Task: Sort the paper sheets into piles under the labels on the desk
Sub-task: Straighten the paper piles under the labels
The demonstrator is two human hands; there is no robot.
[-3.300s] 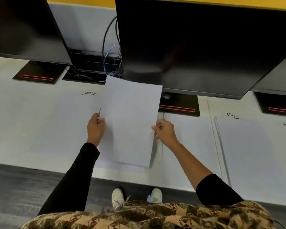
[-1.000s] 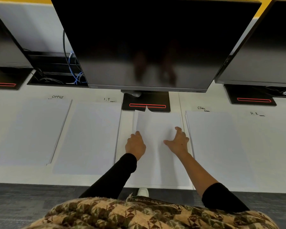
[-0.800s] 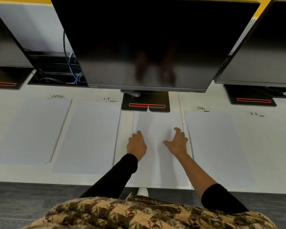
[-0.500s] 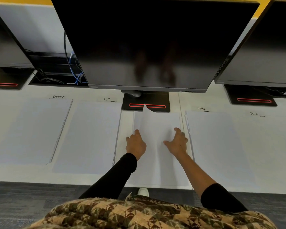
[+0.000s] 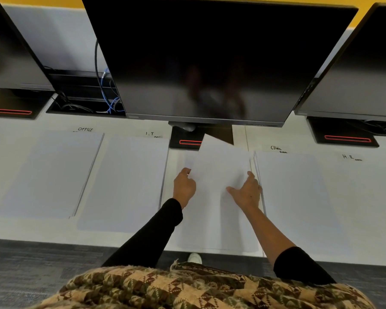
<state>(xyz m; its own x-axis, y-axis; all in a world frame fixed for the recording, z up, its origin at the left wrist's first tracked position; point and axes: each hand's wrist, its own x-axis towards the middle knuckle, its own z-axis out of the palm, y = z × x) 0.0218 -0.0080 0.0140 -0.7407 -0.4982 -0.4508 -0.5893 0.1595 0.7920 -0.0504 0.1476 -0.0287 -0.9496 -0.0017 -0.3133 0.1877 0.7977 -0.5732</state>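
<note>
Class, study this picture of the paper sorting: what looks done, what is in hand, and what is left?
Done: piles lie under OFFICE, I.T and Clinic; under H.R it is hard to make out. In hand: the left hand pinches the top sheet, lifted off the middle stack, the right hand at its edge. Left: that stack.

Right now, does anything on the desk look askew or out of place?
Only the top sheet of the middle pile. It is lifted and skewed, and its far corner overlaps the monitor base. The left hand pinches its left edge. The I.T pile and Clinic pile look square.
</note>
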